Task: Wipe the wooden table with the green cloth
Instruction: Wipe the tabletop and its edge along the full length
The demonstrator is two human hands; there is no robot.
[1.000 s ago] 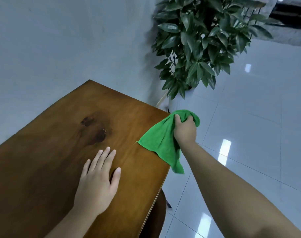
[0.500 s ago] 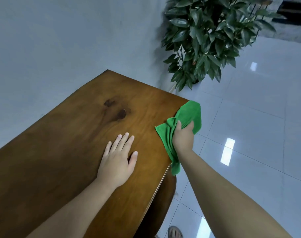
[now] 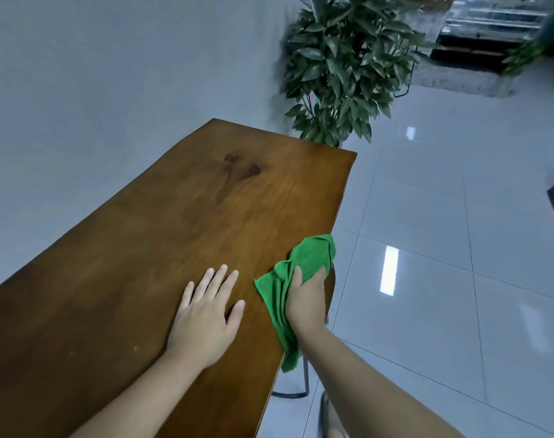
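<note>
**Desk:** Where is the green cloth (image 3: 304, 273)?

**Photographer:** At about 4 o'clock from the middle of the wooden table (image 3: 162, 248), bunched on the table's right edge. One end lies crumpled on the wood, and a tail hangs over the edge toward 6 o'clock.

**Desk:** Who holds it?

**Photographer:** The right hand (image 3: 305, 303), fingers curled tight around the cloth, thumb laid over the folds, pressing it onto the edge.

**Desk:** And the other hand?

**Photographer:** The left hand (image 3: 206, 314) rests flat on the tabletop just beside the cloth, at its 9 o'clock, fingers spread and gripping nothing.

**Desk:** The table itself?

**Photographer:** Brown, with a dark knot (image 3: 241, 169) toward the far end, at 12 o'clock from the left hand.

**Desk:** Surroundings?

**Photographer:** A leafy potted plant (image 3: 342, 71) stands past the far corner at 1 o'clock. Glossy pale floor tiles (image 3: 443, 248) run along the right, at 3 o'clock. A grey wall (image 3: 95, 74) fills the left, from 9 to 11 o'clock.
</note>
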